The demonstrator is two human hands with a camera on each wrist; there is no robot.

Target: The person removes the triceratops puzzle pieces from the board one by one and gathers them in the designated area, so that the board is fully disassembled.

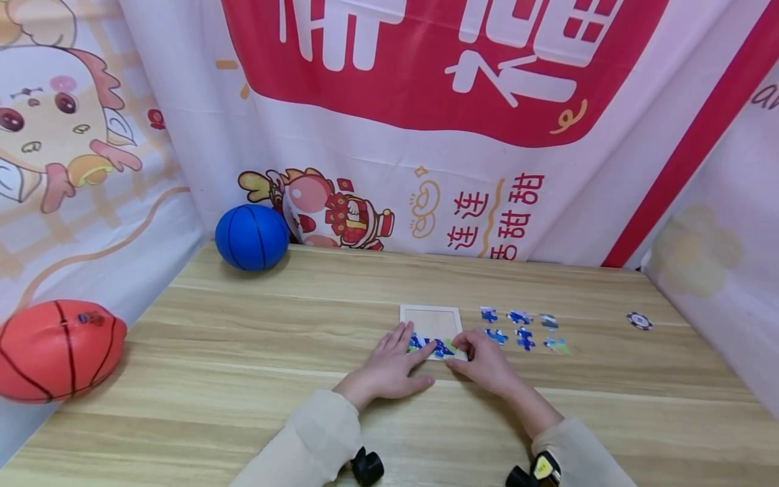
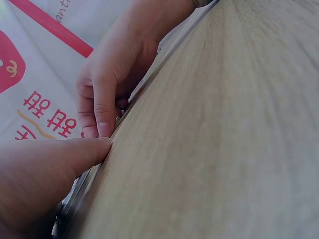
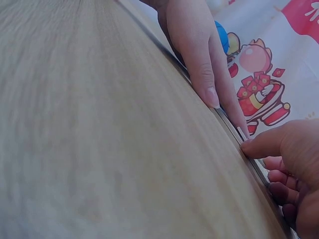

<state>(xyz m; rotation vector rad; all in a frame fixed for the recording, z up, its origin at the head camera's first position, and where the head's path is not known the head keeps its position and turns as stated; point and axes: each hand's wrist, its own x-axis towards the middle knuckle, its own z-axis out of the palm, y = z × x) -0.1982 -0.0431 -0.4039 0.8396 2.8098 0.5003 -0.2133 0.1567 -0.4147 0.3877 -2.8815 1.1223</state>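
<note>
A square jigsaw tray (image 1: 429,308) with a pale rim lies on the table, with blue and green puzzle pieces (image 1: 441,347) along its near side. My left hand (image 1: 389,368) rests over the tray's left side, fingers extended, one fingertip reaching the pieces. At the near right corner, my right hand (image 1: 487,362) grips the tray's edge between thumb and curled fingers; whether a piece is also under the fingertips is hidden. The right wrist view shows the right thumb (image 3: 266,143) against the tray's edge, close to the left fingertips.
Several loose puzzle pieces (image 1: 525,339) lie in two rows right of the tray. Farther right is a poker chip (image 1: 639,320). A blue ball (image 1: 252,237) stands at the back left, a red ball (image 1: 61,350) at the left edge. Printed cloth (image 1: 377,149) hangs behind the table.
</note>
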